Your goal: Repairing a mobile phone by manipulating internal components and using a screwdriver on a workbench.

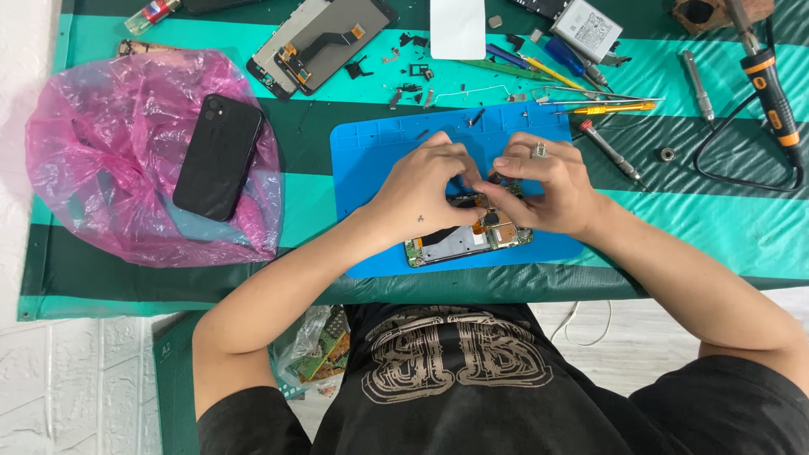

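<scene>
Mid-mat, both hands on circuit board (468, 240)

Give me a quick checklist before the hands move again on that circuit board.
1. Left hand on circuit board: ok.
2. Right hand on it too: ok.
3. Board rests over blue mat: ok.
4. Fingertip grip on the small part: cannot tell, hidden.
5. Loose small parts clear of the hands: ok.
6. Yellow screwdriver beside the mat: ok.
</scene>
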